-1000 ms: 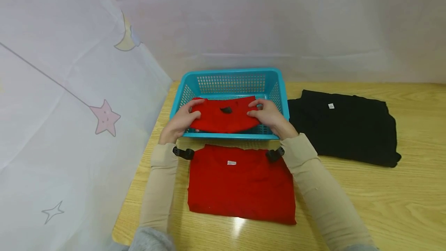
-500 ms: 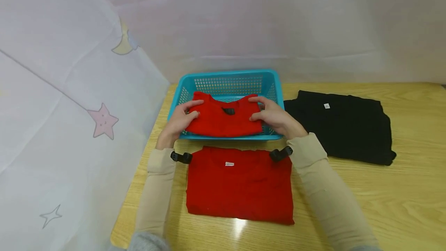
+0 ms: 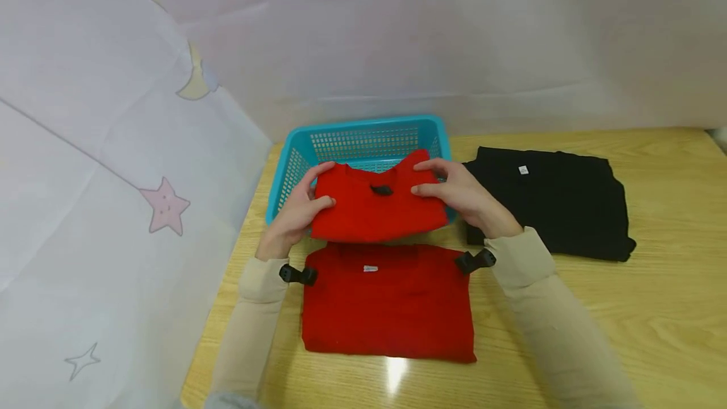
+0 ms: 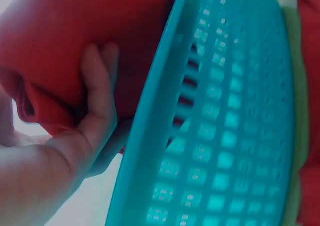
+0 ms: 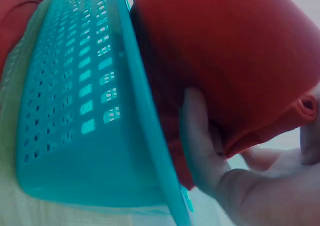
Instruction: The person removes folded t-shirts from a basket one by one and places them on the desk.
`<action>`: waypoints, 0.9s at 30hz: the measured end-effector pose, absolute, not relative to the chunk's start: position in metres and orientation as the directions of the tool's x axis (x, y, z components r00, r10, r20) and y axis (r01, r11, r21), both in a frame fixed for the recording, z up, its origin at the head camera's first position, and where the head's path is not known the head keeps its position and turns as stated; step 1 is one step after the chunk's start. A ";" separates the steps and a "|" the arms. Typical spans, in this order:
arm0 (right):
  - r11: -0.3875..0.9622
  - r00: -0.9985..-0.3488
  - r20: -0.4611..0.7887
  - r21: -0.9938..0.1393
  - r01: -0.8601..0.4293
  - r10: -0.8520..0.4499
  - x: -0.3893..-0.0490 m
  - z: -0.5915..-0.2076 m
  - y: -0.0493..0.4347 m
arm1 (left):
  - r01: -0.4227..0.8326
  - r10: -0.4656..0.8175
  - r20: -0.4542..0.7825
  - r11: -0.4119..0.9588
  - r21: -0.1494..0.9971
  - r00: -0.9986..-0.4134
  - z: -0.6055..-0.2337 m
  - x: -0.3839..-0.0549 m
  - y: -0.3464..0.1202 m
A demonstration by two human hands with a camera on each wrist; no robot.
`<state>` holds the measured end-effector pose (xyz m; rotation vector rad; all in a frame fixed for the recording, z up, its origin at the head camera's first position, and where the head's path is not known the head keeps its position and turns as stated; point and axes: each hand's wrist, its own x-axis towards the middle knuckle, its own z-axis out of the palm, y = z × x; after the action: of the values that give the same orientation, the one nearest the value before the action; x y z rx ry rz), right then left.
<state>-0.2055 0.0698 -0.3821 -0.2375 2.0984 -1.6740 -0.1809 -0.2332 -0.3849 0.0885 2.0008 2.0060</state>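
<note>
A folded red shirt [image 3: 375, 210] with a dark tag at its neckline is held between my two hands above the front rim of a blue plastic basket [image 3: 358, 126]. My left hand [image 3: 298, 210] grips the shirt's left side, thumb on top. On the opposite side my right hand [image 3: 462, 194] grips it the same way. Both wrist views show fingers under the folded fabric, just beyond the basket's wall [image 4: 200, 136]. Directly in front of the basket lies a second folded red shirt [image 3: 389, 308] with a white label.
A folded black garment [image 3: 551, 201] with a white label lies on the wooden table [image 3: 670, 219] right of the basket. A pale sheet [image 3: 397, 36] hangs behind, and a printed one [image 3: 85, 163] covers the left side.
Both hands have lifted the red shirt up and back toward me, from inside the basket to over its front rim. The camera view has shifted slightly.
</note>
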 end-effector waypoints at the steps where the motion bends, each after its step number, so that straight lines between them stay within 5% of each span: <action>1: 0.249 -0.895 -0.212 -0.961 0.118 -0.393 -0.203 -0.383 0.071 | -0.176 0.260 -0.171 0.004 0.984 -0.950 -0.386 -0.180 -0.231; 10: 0.167 -0.937 -0.064 -0.986 0.006 -0.344 -0.176 -0.379 0.086 | -0.316 0.125 -0.303 -0.099 0.944 -0.945 -0.383 -0.170 -0.208; 27: 0.076 -0.952 -0.119 -0.992 0.102 -0.283 -0.138 -0.375 0.129 | -0.412 0.319 -0.374 -0.060 0.909 -0.871 -0.378 -0.139 -0.185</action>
<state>-0.1382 0.1289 -0.3746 -0.1816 2.0764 -1.9536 -0.1395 -0.1853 -0.3784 -0.0990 1.7353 1.9781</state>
